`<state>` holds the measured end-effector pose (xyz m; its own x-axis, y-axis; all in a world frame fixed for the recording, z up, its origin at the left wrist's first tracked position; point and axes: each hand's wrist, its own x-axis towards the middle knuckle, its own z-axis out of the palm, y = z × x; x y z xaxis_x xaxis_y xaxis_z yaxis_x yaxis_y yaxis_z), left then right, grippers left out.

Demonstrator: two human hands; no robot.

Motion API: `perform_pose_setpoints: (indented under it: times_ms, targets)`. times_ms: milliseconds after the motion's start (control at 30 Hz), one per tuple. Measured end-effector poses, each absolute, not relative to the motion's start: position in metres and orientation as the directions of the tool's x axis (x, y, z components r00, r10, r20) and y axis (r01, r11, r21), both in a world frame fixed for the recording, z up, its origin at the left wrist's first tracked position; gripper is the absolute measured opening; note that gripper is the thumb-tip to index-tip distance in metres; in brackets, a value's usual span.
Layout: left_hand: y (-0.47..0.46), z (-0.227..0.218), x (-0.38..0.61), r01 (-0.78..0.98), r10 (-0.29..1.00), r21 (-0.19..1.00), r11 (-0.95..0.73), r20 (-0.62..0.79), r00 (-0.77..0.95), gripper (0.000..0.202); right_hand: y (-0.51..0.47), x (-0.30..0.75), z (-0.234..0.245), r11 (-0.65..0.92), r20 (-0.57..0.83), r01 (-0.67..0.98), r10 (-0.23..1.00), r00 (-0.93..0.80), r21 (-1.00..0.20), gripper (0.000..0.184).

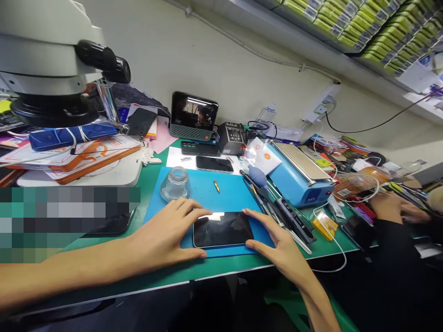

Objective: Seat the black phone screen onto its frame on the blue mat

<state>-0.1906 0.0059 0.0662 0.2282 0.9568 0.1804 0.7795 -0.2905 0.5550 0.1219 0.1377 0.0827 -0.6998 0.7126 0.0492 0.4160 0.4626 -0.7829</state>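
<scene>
A black-screened smartphone [230, 233] lies sideways on the blue mat [204, 182], with a pale reflection near its top left. My left hand [173, 226] grips its left end, index finger along the top edge and thumb at the lower edge. At the other end, my right hand [278, 237] has fingertips on the upper right corner and the thumb on the lower right. Beyond the phone are a glass jar [176, 184] and a small brass-coloured screwdriver bit [216, 186]. A second phone [214, 164] lies on white paper behind the mat.
A microscope [51, 60] overhangs the left side. Right of the mat lie tweezers, a blower bulb [258, 175] and a black pen-like tool [294, 219], beside a blue heating plate [299, 173]. Another person's hand [389, 207] is at far right. A display [194, 113] stands behind.
</scene>
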Motion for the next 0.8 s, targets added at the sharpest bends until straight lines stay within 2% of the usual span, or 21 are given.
perform_pose_setpoints:
  times_ms: [300,433,700,800]
  targets:
    - [-0.001,0.075,-0.189,0.765,0.961,0.583,-0.274,0.143,0.236,0.059,0.139,0.124,0.082,0.461,0.050,0.420,0.718,-0.695,-0.782,0.057]
    - [-0.002,0.072,-0.188,0.777,0.975,0.591,-0.218,0.096,0.200,0.058,0.136,0.122,0.084,0.473,0.069,0.408,0.714,-0.697,-0.781,0.056]
    - [-0.008,0.061,-0.190,0.852,0.971,0.467,-0.237,0.153,0.186,0.062,0.129,0.121,0.087,0.472,0.079,0.396,0.715,-0.695,-0.787,0.056]
    - [-0.011,0.064,-0.184,0.878,0.980,0.439,-0.188,0.143,0.139,0.060,0.128,0.122,0.087,0.482,0.082,0.396,0.709,-0.701,-0.782,0.058]
